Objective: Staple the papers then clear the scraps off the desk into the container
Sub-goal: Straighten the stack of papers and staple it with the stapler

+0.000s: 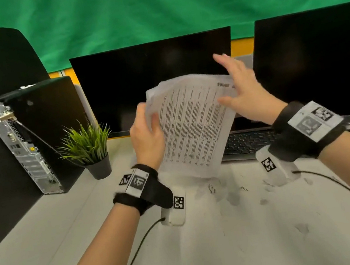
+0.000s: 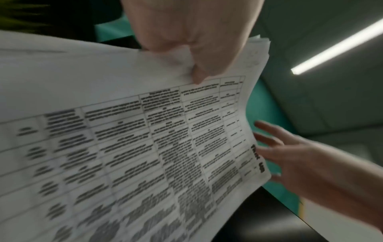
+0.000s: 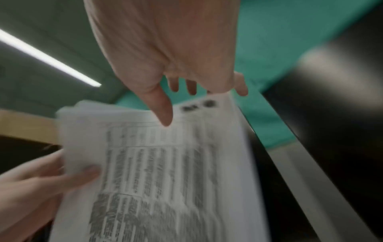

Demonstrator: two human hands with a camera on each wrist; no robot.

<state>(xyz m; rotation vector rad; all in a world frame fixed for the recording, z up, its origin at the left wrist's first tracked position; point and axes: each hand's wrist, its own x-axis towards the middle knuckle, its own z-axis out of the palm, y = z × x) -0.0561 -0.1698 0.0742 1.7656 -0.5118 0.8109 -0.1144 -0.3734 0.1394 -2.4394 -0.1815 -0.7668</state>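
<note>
The papers point(image 1: 193, 124) are held up off the desk point(image 1: 48, 241), in front of the middle monitor point(image 1: 156, 82), as a loose sheaf with its long axis tilted from lower centre up toward the right. The sheaf is pinched along its left edge by the left hand point(image 1: 147, 137), thumb laid on the printed face and fingers curled behind, and the wrist view shows the sheet edges fanned and uneven at the far corner. The right hand point(image 1: 244, 95) is spread, fingers straight and apart, nothing gripped, with only the thumb point(image 3: 163, 111) seen against the top edge near the bold heading. So the sheaf lies directly between the two hands, and the right hand is the nearer one to the uneven top corner; squaring that edge looks to be what the next move hangs on before any stapling. No stapler can be made out anywhere, and no container either. Below the sheaf, scraps point(image 1: 233, 196) of paper are scattered over the desk, well apart from both hands. A keyboard point(image 1: 247, 143) sits just behind the sheaf's lower edge, a small potted plant point(image 1: 88, 146) and a computer tower point(image 1: 29, 138) are to the left, and a second monitor point(image 1: 320, 64) is close beside the right hand, limiting any swing that way.
</note>
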